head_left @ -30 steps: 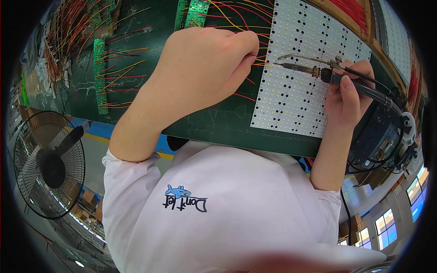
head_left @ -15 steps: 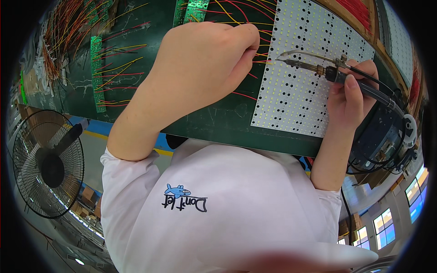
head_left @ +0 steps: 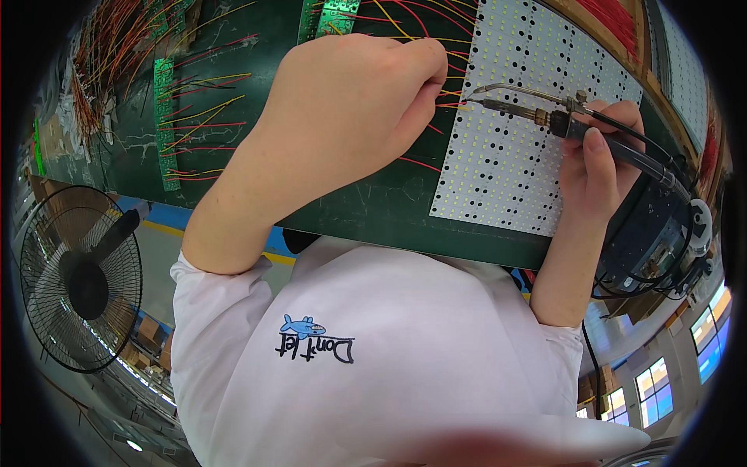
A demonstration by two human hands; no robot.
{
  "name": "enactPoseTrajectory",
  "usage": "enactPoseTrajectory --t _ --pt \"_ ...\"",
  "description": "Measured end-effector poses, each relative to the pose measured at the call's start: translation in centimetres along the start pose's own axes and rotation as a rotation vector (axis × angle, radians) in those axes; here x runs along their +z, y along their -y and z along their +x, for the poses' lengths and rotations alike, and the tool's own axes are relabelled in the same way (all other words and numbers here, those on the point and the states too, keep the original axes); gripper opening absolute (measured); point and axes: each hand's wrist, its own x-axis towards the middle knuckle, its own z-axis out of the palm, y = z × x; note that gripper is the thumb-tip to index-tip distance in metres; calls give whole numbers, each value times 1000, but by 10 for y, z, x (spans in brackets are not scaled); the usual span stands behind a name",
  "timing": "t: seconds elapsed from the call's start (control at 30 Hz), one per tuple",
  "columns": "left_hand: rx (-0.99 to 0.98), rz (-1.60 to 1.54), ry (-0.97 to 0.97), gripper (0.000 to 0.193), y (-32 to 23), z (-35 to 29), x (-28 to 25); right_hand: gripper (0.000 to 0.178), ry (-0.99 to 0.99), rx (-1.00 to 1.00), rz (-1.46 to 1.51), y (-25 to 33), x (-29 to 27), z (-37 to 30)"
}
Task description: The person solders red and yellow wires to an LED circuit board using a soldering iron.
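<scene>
My left hand (head_left: pixel 350 101) is closed in a pinch at the left edge of a white LED panel (head_left: pixel 494 198). Thin red and yellow wires (head_left: pixel 454 94) show between its fingertips and the panel; the back of the hand covers the rest of them. In my right hand (head_left: pixel 595 159) a soldering iron (head_left: pixel 545 117) with a black handle is gripped between thumb and fingers. A thin curved metal tube (head_left: pixel 517 89) runs along the iron, and both tips meet near the panel's left edge, close to the wires.
Wired green circuit boards (head_left: pixel 166 124) lie on the dark green bench (head_left: pixel 373 210), with another board (head_left: pixel 338 17) past my left hand. Bundled wires (head_left: pixel 97 70) are heaped at far left. A black soldering station (head_left: pixel 650 233) with cables stands at right. A fan (head_left: pixel 85 284) is at lower left.
The iron's tip has shifted slightly left and up at the panel's edge. My left hand has barely moved, still pinched in place.
</scene>
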Motion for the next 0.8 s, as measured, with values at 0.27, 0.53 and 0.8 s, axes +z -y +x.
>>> enactPoseTrajectory --t 0.27,0.53,0.8 --pt "-18 3 19 5 -1 0 0 25 -29 24 -71 2 5 -1" --pt "-29 7 27 5 -1 0 0 25 -56 53 -101 3 5 -2" --pt "-10 -2 12 6 -1 0 -1 18 -41 48 39 5 1 1"
